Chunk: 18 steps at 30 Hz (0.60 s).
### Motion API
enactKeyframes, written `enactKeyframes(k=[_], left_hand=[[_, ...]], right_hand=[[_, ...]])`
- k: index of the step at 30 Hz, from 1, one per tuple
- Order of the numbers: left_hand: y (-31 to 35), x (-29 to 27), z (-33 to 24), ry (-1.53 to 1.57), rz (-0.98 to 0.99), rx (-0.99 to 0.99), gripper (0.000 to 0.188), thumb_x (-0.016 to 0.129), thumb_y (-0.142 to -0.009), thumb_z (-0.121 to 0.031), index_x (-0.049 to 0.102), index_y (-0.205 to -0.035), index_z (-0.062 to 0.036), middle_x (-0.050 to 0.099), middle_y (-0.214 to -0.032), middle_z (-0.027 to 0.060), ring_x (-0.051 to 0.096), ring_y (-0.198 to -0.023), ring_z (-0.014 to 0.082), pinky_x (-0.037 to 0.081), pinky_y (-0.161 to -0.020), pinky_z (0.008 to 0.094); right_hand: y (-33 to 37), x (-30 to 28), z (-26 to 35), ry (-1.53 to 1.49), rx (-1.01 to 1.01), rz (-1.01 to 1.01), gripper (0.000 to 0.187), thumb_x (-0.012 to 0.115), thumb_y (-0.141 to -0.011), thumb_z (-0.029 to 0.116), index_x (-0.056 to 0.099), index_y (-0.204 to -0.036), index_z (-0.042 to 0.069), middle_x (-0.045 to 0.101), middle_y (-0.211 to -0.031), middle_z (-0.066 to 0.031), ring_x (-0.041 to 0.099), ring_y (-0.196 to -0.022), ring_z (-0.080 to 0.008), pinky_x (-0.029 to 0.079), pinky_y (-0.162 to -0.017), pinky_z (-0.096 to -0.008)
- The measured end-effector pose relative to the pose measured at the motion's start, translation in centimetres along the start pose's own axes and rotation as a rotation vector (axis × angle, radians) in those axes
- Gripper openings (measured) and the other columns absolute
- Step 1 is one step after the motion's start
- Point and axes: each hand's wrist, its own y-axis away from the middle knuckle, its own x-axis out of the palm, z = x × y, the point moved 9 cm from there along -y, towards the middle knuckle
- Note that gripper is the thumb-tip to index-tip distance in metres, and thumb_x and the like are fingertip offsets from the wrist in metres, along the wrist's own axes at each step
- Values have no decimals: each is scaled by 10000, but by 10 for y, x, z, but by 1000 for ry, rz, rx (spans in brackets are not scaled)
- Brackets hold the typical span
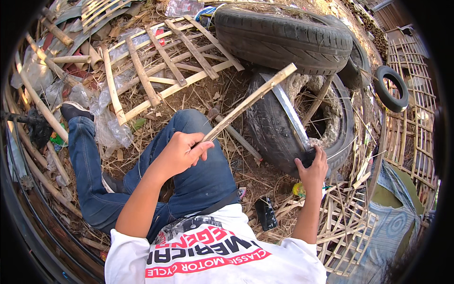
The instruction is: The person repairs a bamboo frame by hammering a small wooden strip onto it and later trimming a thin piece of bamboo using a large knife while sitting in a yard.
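Observation:
My left hand [178, 152] is closed round the lower end of a split bamboo strip [249, 102], which slants up and to the right, its far end above the tyre. In my right hand [313, 169] is the dark handle of a long-bladed knife [289, 113]. Its shiny straight blade points up and away across the worn lower tyre [270, 124], and passes beneath the strip in the picture. Whether blade and strip touch, I cannot tell. Pale, crusted stuff lines the tyre's opening.
Another tyre [283, 40] lies over the far side, with a small one [391, 89] at right. A bamboo lattice [163, 66] lies ahead, another [347, 232] at lower right. A dark phone-like slab [266, 214] lies near my side. Plastic bags [111, 130] and straw litter the ground.

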Motion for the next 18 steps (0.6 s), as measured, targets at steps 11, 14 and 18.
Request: enactKeyframes(k=[11, 14, 18], left_hand=[[-52, 67, -23, -220, 325, 171, 328, 569, -944, -248, 642, -763, 16, 643, -611, 87, 579, -454, 172, 469, -475, 317], [-63, 81, -27, -297, 376, 219, 327, 565, -945, -252, 651, -783, 19, 656, -626, 93, 610, -508, 211, 484, -525, 336], [-84, 107, -28, -337, 367, 272, 311, 563, -946, -251, 655, -818, 18, 661, -642, 113, 642, -593, 269, 496, -584, 366]], right_hand=[[51, 16, -78, -208, 124, 263, 529, 788, -728, 364, 602, -999, -51, 663, -821, -194, 644, -793, -289, 486, -731, -371], [113, 25, -110, -697, 533, 375, 407, 743, -810, 269, 587, -1024, -40, 611, -822, -63, 541, -760, -145, 454, -737, -298], [205, 41, -154, -948, 778, 251, 416, 765, -789, 172, 536, -1099, 16, 581, -881, -49, 548, -680, -144, 462, -631, -285]])
